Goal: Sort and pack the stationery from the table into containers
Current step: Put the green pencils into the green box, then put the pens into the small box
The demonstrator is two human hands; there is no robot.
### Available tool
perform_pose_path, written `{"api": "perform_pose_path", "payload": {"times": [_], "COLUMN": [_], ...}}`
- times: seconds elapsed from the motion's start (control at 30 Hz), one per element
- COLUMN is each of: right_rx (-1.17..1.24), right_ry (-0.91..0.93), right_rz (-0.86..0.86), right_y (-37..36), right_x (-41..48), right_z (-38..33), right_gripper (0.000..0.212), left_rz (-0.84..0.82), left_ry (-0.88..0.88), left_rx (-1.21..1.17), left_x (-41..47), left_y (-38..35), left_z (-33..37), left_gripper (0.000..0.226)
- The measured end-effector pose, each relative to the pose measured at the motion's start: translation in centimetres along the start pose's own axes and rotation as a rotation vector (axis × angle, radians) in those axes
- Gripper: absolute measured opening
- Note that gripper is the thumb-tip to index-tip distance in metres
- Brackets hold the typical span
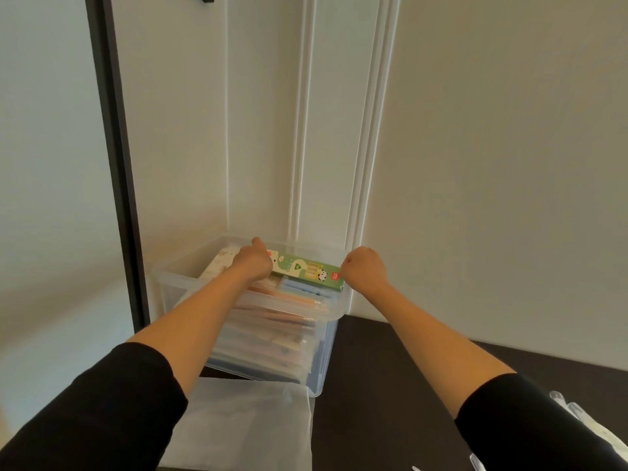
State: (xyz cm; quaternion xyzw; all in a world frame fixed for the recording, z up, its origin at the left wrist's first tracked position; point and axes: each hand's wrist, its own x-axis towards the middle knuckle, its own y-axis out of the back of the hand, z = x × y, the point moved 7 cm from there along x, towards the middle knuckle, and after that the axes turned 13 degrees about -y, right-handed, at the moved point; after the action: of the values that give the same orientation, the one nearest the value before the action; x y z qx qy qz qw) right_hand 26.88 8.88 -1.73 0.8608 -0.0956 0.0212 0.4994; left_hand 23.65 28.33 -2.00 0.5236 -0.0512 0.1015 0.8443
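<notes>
A long green pencil box (306, 270) with a panda picture lies across the far part of a clear plastic bin (176, 279). My left hand (253, 260) grips its left end and my right hand (365, 266) grips its right end, both with curled fingers. The box sits level over the bin's contents. Inside the bin are stacked packs of pencils (289, 300) in orange and blue, and a pale patterned item (221, 263) at the far left. My forearms hide part of the bin.
A frosted plastic lid or sheet (244, 423) lies on the dark table (390, 385) in front of the bin. White packaged items (584, 433) show at the lower right edge. A white panelled wall stands right behind the bin, a dark frame (119, 185) to its left.
</notes>
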Motion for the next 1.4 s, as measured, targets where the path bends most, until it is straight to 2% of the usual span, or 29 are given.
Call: {"api": "perform_pose_path", "payload": {"times": [0.07,0.2,0.33,0.43,0.6,0.7,0.8,0.87,0.97,1.03,1.13,1.23,1.3,1.4], "right_rx": [0.011,0.039,0.202,0.297,0.344,0.319,0.340,0.377,0.386,0.381,0.378,0.371,0.357,0.329], "right_ry": [0.010,0.070,0.070,0.008,-0.054,-0.081,-0.111,-0.128,-0.149,-0.157,-0.159,-0.148,-0.144,-0.133], "right_rz": [-0.038,-0.100,-0.088,-0.073,-0.007,-0.014,-0.038,-0.045,-0.097,-0.115,-0.112,-0.106,-0.114,-0.138], "right_y": [-0.2,-0.1,0.8,1.6,3.1,3.3,2.9,2.4,0.8,-0.2,-1.0,-1.1,-1.2,-1.4], "right_x": [-0.3,-1.3,-3.0,-4.5,-7.6,-11.2,-14.9,-17.0,-19.9,-21.4,-23.7,-24.8,-25.3,-26.0], "right_z": [0.1,0.2,1.2,2.7,5.0,7.1,9.4,10.6,11.9,12.6,13.1,13.2,13.2,13.1], "right_gripper": [0.016,0.031,0.037,0.040,0.039,0.036,0.033,0.029,0.028,0.031,0.036,0.038,0.039,0.039], "left_rz": [-0.004,-0.013,0.068,0.176,0.407,0.438,0.313,0.160,-0.150,-0.295,-0.421,-0.562,-0.636,-0.622], "left_ry": [0.009,0.030,0.040,-0.084,-0.415,-0.546,-0.614,-0.592,-0.497,-0.430,-0.349,-0.287,-0.264,-0.287], "left_rx": [0.021,0.076,0.034,-0.018,-0.188,-0.257,-0.257,-0.202,0.018,0.185,0.377,0.463,0.546,0.596], "left_x": [-0.2,-0.7,-1.8,-3.5,-8.1,-12.8,-17.2,-19.3,-22.5,-24.4,-26.5,-27.5,-28.2,-28.5], "left_y": [0.0,0.0,0.8,2.1,4.1,4.5,2.6,0.5,-3.0,-4.4,-5.5,-6.4,-6.4,-6.7], "left_z": [0.0,0.4,1.3,3.6,8.0,9.6,10.2,9.4,6.6,4.6,2.0,0.1,-0.6,-1.0], "left_gripper": [0.053,0.056,0.056,0.048,0.041,0.035,0.029,0.027,0.026,0.026,0.029,0.034,0.046,0.056]}}
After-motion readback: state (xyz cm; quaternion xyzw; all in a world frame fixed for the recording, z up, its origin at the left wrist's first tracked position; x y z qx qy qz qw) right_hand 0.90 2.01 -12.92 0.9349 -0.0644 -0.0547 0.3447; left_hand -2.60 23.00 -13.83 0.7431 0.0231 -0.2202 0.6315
